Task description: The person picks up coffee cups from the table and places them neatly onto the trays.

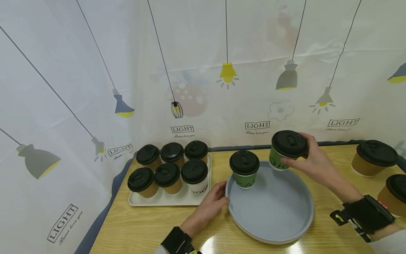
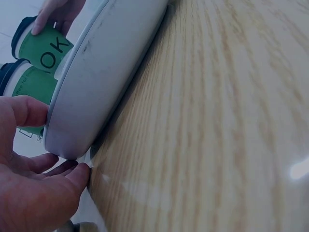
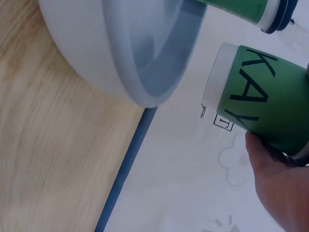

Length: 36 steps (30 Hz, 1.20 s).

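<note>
My right hand (image 1: 312, 160) grips a green paper coffee cup (image 1: 278, 160) with a black lid, thumb on its near side. It holds the cup above the far edge of a round grey-blue tray (image 1: 272, 215). In the right wrist view, the white base of the gripped cup (image 3: 263, 94) hangs apart from the tray wall (image 3: 91, 53). Another green cup (image 1: 245, 179) with a black lid stands upright on the tray, near its left rim. My left hand (image 1: 211, 203) holds the tray's left edge, thumb and fingers around the rim (image 2: 77, 116) in the left wrist view.
Left of the round tray, a white rectangular tray (image 1: 134, 201) carries several lidded cups, brown ones (image 1: 172, 185) and a white one (image 1: 200, 187). More brown cups (image 1: 369, 162) stand at the table's right. A printed curtain (image 1: 203, 116) hangs behind the wooden table (image 1: 123, 233).
</note>
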Each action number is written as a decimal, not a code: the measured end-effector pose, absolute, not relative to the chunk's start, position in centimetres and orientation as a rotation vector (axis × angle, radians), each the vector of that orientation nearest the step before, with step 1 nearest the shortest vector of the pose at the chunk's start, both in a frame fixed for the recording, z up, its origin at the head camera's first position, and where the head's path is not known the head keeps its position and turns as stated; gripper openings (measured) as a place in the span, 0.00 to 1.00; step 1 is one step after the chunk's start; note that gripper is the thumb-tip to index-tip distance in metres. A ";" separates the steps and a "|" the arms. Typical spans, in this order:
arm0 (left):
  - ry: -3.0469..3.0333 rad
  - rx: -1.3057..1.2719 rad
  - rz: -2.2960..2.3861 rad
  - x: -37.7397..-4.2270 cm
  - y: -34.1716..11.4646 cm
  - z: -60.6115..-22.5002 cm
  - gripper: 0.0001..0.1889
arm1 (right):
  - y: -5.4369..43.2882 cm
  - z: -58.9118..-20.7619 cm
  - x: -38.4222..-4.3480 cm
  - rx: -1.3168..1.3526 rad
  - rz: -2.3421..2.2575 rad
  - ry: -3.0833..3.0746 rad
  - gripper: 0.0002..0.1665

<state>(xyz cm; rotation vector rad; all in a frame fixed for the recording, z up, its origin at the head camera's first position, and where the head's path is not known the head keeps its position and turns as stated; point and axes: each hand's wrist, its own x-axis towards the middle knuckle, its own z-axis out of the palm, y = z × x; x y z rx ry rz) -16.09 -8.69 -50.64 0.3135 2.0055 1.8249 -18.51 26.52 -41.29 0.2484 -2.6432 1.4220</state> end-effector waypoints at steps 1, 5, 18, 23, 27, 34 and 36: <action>2.005 0.316 1.826 -16.1 -8.7 -50.7 0.33 | 26.4 -41.3 -18.5 0.257 1.415 -2.649 0.66; 2.002 0.319 1.830 -16.1 -8.7 -50.7 0.33 | 25.8 -41.7 -18.5 0.294 1.409 -2.662 0.66; 1.996 0.323 1.834 -16.0 -8.7 -50.7 0.33 | 25.1 -42.3 -18.8 0.357 1.353 -2.742 0.66; 2.009 0.327 1.838 -16.0 -8.7 -50.8 0.33 | 24.7 -42.7 -19.1 0.385 1.372 -2.735 0.63; 2.021 0.319 1.831 -16.0 -8.7 -50.7 0.33 | 24.5 -43.1 -19.3 0.402 1.381 -2.747 0.62; 2.009 0.305 1.834 -16.0 -8.7 -50.7 0.34 | 24.3 -43.6 -19.6 0.400 1.307 -2.798 0.64; 2.007 0.306 1.835 -16.0 -8.7 -50.7 0.34 | 24.2 -43.7 -19.7 0.394 1.277 -2.811 0.64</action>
